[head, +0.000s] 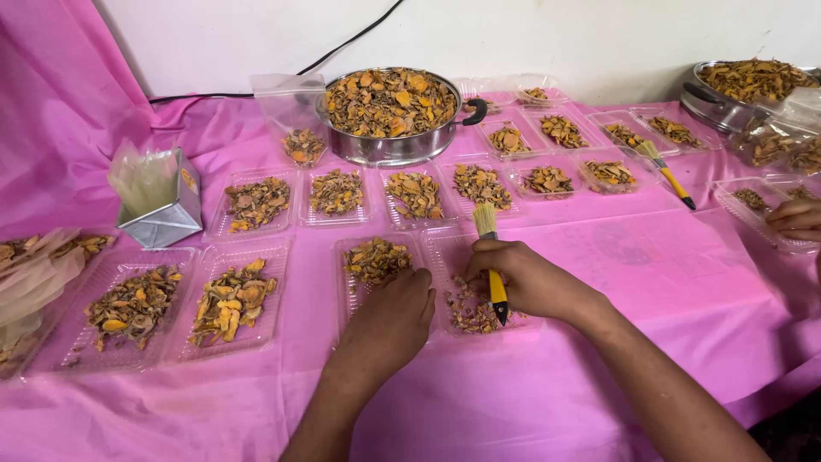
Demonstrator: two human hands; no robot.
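Note:
My right hand (532, 278) grips a yellow-handled brush (491, 257), bristles pointing up and away, over a clear plastic tray (451, 253) holding a small pile of dried orange-brown slices (471, 310). My left hand (389, 321) rests fingers-down on the neighbouring clear tray (351, 257), touching its heap of dried slices (376, 257); whether it grasps any is hidden.
Several more filled clear trays line the pink-covered table (650, 282). A large metal pan (389, 145) full of slices stands at the back, a second pan (727, 107) far right. Another brush (667, 175) lies right. A silver box (167, 214) with bags stands left. Another person's hand (797, 218) at the right edge.

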